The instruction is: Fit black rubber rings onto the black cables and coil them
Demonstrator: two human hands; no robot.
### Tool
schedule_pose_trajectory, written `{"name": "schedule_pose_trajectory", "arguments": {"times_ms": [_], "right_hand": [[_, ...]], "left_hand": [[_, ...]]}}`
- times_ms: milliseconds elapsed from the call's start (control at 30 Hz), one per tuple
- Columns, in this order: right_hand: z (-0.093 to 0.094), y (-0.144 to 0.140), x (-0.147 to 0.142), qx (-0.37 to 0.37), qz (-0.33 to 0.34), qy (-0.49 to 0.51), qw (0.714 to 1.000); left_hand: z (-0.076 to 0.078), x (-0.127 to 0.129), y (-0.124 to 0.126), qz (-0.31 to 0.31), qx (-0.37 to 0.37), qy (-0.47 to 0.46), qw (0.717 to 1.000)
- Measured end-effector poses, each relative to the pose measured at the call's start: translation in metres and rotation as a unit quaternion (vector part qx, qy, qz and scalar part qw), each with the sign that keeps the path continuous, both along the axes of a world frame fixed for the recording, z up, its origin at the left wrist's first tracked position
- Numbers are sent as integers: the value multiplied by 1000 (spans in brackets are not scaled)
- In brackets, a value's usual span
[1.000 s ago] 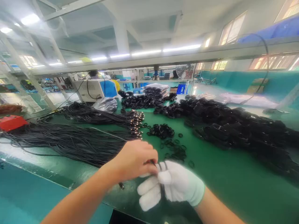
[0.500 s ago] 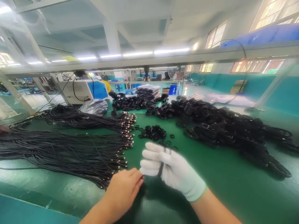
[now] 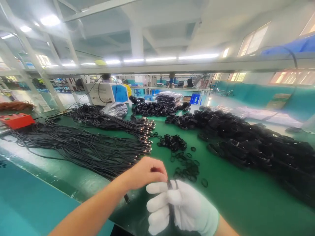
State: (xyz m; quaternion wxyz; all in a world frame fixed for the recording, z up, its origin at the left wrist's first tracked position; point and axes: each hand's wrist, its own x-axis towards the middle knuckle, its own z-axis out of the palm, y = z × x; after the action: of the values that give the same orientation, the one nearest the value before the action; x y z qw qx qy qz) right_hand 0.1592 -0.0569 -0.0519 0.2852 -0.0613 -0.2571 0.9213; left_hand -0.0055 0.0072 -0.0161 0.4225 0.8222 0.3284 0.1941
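Note:
My right hand (image 3: 183,206), in a white glove, grips a coiled black cable (image 3: 170,203) that runs across its fingers. My bare left hand (image 3: 145,172) is closed on the same cable just above the glove, pinching it at the top. Both hands hover over the near edge of the green table (image 3: 228,196). A spread of loose black cables with metal plug ends (image 3: 81,147) lies left of my hands. Small black rubber rings (image 3: 184,165) are scattered just beyond my fingers.
A long heap of bundled black cable coils (image 3: 248,141) fills the right of the table. More coils and a bagged stack (image 3: 167,97) sit at the back, beside a white and blue machine (image 3: 105,93). A red box (image 3: 16,119) is at far left.
My left hand rose from the table edge back up to the cable at the glove's top. The view swung slightly left and down.

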Motion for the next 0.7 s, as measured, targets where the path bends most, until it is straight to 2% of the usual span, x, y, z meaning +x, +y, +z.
{"name": "schedule_pose_trajectory", "arguments": {"times_ms": [67,167,300,400,467,567,633,700], "right_hand": [[6,2,0,0,-54,38,998],[15,10,10,27,-163,36,986],[19,22,25,48,-275,-28,960],[11,24,25,49,-309,-103,944],[4,20,21,60,-290,-155,943],[-6,11,17,106,-186,-167,963],[-8,5,13,111,-100,-134,980],[-9,-1,8,78,-28,-100,992]], "left_hand": [[-17,-3,6,32,18,8,999],[-35,-11,8,85,145,98,981],[-40,-6,-18,90,289,208,930],[-36,9,-46,76,357,211,907],[-29,14,-56,76,390,191,898],[-12,8,-54,45,417,158,894],[2,-4,-47,26,392,143,908],[13,-16,-40,21,312,125,942]]}}
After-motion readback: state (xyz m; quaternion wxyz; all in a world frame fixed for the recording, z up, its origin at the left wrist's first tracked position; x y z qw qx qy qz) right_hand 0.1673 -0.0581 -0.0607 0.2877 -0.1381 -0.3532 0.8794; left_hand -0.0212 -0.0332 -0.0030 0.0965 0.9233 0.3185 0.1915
